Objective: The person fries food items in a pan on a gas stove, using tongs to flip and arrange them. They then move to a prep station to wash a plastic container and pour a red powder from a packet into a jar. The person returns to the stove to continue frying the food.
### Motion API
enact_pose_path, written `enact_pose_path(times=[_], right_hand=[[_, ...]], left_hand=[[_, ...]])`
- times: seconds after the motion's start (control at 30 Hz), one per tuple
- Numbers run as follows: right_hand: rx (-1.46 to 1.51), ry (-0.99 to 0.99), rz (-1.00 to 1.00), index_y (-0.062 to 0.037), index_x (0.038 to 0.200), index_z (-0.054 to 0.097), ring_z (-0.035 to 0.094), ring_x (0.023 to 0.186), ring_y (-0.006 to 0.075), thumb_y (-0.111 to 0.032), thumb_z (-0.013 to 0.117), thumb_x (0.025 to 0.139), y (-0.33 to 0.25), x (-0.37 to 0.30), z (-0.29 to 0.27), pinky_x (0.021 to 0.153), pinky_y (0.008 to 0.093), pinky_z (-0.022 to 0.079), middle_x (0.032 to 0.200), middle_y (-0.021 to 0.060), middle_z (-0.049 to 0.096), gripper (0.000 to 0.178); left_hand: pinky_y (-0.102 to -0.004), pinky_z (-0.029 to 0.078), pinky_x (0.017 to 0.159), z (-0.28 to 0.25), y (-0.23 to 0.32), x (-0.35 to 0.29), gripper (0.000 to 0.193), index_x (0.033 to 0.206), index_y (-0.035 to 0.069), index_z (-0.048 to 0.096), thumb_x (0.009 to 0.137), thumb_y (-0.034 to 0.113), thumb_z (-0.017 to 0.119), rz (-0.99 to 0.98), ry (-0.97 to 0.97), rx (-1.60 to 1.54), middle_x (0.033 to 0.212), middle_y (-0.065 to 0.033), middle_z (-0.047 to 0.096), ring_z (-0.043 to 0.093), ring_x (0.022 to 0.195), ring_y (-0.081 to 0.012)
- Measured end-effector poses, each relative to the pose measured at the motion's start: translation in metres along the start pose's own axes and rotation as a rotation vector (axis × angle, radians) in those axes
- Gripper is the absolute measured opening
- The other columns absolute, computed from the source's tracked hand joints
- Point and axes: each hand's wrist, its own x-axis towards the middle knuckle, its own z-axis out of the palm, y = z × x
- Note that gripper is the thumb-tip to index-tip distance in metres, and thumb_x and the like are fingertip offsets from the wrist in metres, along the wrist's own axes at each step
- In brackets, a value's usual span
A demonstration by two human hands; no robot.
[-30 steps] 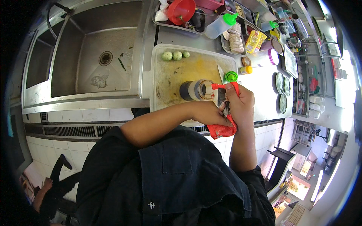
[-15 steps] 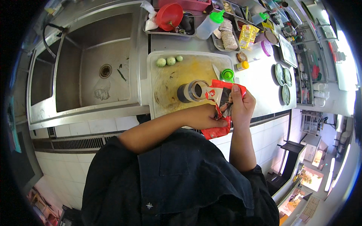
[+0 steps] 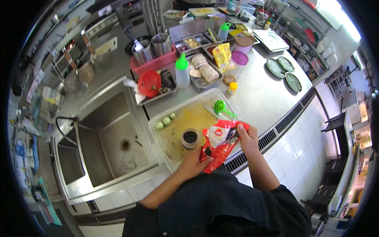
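A red and white plastic pouch [image 3: 219,147] hangs between my two hands, above the near right of the stained cutting board [image 3: 185,113]. My left hand [image 3: 192,163] is closed on its lower left edge, thumb across the front. At the upper right corner, my right hand [image 3: 248,139] pinches the pouch. Just left of it, a clear jar [image 3: 190,144] stands upright on the board with dark liquid inside. Several small round green vegetables [image 3: 166,121] lie at the board's left edge. A green measuring scoop [image 3: 220,106] sits near the far right edge, beside a knife partly visible.
A steel sink [image 3: 108,148] lies to the left. Beyond the board stand a tray with a red bowl [image 3: 149,83], a green-capped squeeze bottle [image 3: 182,73], a tray of pale slices [image 3: 205,71] and a yellow-capped small bottle [image 3: 232,87]. Green round plates [image 3: 285,71] rest at right.
The pouch has moved away from the jar's mouth, and its printed front now faces up more fully. My view has turned and taken in more of the far counter. Both hands keep hold.
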Motion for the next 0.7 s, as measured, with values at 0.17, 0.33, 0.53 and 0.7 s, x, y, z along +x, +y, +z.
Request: enact_pose_path(times=[0.17,0.33,0.53,0.7], right_hand=[[-0.027,0.122,-0.003,0.0010,0.084,0.060,0.055,0.067,0.0067,-0.021,0.050,0.093,-0.013,0.009,-0.054,0.060,0.0225,0.045,0.073,0.0009,0.060,0.026],[-0.521,0.225,-0.266,0.0011,0.074,0.062,0.049,0.055,0.0126,-0.020,0.054,0.089,-0.014,0.051,-0.098,0.050,0.0288,0.038,0.064,0.0053,0.050,0.027],[-0.596,0.376,-0.271,0.0035,0.081,0.063,0.050,0.059,0.0180,-0.021,0.054,0.090,0.031,0.110,-0.122,0.056,0.0312,0.040,0.070,0.0086,0.052,0.027],[-0.542,0.286,-0.117,0.0029,0.090,0.063,0.053,0.068,0.0193,-0.022,0.056,0.090,0.081,0.129,-0.133,0.062,0.0321,0.042,0.078,0.0096,0.055,0.026]], left_hand=[[-0.0358,0.045,0.078,0.011,0.009,0.004,0.053,0.122,-0.001,0.044,0.082,0.026,0.064,-0.032,-0.165,0.035,0.103,-0.0150,0.057,0.057,0.091,-0.0253],[-0.0369,0.044,0.082,0.030,0.003,-0.007,0.047,0.121,0.002,0.047,0.089,0.036,0.052,-0.131,-0.317,0.055,0.104,-0.0157,0.057,0.056,0.094,-0.0267],[-0.0362,0.044,0.086,0.057,0.012,-0.026,0.044,0.121,0.004,0.047,0.090,0.035,0.052,-0.326,-0.341,0.020,0.108,-0.0169,0.057,0.056,0.099,-0.0267],[-0.0310,0.046,0.081,0.088,-0.001,-0.084,0.042,0.117,0.003,0.052,0.088,0.034,0.056,-0.581,-0.079,-0.136,0.103,-0.0131,0.061,0.059,0.092,-0.0198]])
